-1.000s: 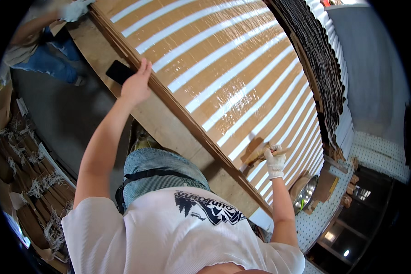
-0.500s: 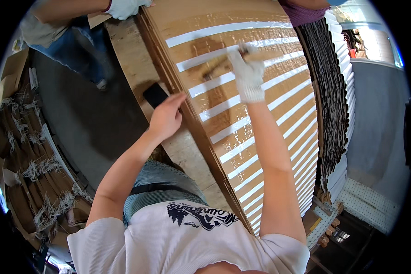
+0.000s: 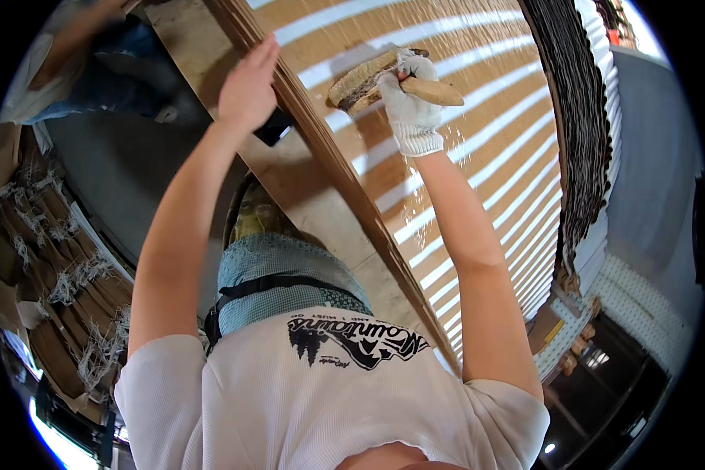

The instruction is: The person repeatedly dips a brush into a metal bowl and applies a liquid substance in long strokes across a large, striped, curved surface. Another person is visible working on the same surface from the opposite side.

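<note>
My right hand (image 3: pixel 412 106), in a white knit glove, grips a wide glue brush (image 3: pixel 364 78) with pale bristles and a wooden handle. The brush lies over a fanned stack of brown cardboard sheets (image 3: pixel 415 153), whose white strips and brown faces shine wet. My left hand (image 3: pixel 249 88) is bare, its fingers stretched out along the left edge of the stack. Just below that hand, a black phone (image 3: pixel 272 131) lies on the pale board beside the stack, partly hidden by my wrist.
A co-worker in jeans (image 3: pixel 94 78) stands at the upper left, blurred. Flat brown bundles with white strings (image 3: pixel 78 274) lie at the left. Dark, ragged sheet edges (image 3: pixel 583 117) run along the stack's right side. A perforated pale panel (image 3: pixel 634 290) lies at the lower right.
The brush has swung and now shows clearly, a little left of before. My left hand has moved up along the stack edge. The co-worker's gloved hand has left the stack's far corner.
</note>
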`<state>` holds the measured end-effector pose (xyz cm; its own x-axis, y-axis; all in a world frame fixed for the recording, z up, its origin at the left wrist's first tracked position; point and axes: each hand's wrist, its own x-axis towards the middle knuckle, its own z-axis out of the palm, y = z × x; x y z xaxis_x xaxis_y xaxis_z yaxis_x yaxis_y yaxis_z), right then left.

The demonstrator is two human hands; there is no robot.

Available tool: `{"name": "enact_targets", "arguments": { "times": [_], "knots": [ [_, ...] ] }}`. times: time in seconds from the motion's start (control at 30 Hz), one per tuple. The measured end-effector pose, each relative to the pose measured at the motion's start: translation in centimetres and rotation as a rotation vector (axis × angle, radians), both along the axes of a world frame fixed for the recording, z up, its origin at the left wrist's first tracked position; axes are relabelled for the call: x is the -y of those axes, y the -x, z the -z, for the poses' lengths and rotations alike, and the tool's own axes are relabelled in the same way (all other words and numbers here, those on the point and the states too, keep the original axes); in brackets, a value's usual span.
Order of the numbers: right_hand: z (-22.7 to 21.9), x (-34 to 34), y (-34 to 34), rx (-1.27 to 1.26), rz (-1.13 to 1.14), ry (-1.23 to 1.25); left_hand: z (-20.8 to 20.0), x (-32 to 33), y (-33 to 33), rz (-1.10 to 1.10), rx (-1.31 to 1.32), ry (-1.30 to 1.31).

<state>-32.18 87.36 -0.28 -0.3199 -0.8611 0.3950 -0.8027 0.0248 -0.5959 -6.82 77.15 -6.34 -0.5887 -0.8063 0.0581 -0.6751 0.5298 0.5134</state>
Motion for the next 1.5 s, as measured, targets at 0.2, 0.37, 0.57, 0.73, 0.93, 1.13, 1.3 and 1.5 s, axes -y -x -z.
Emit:
{"name": "enact_targets", "arguments": {
  "times": [0.2,0.37,0.57,0.73,0.93,1.13,1.3,1.5],
  "knots": [
    [-0.2,-10.0,0.6,0.031,0.166,0.040,-1.6,-7.5,1.7,-0.060,-0.081,0.158],
    [-0.7,-18.3,2.0,0.081,0.214,-0.010,-2.7,-19.0,4.0,0.092,-0.122,0.073],
    [-2.0,-28.0,3.2,-0.011,0.305,-0.111,-2.0,-21.6,6.4,0.132,0.075,0.060],
    [-3.1,-37.2,4.6,-0.097,0.271,-0.101,-1.4,-21.1,5.6,0.196,0.140,0.108],
    [-4.8,-44.7,4.9,-0.181,0.491,-0.352,-1.8,-21.4,5.1,0.236,0.162,0.085],
    [-8.6,-37.6,6.0,-0.073,0.601,-0.717,-3.1,-19.4,4.2,0.223,-0.050,-0.070],
    [-10.0,-20.5,1.4,0.232,0.308,-0.297,-0.4,-16.0,3.7,0.124,-0.093,0.088],
    [-5.5,-7.1,-2.7,0.088,0.254,-0.120,-1.0,-14.6,3.5,0.216,0.028,0.050]
  ]
}}
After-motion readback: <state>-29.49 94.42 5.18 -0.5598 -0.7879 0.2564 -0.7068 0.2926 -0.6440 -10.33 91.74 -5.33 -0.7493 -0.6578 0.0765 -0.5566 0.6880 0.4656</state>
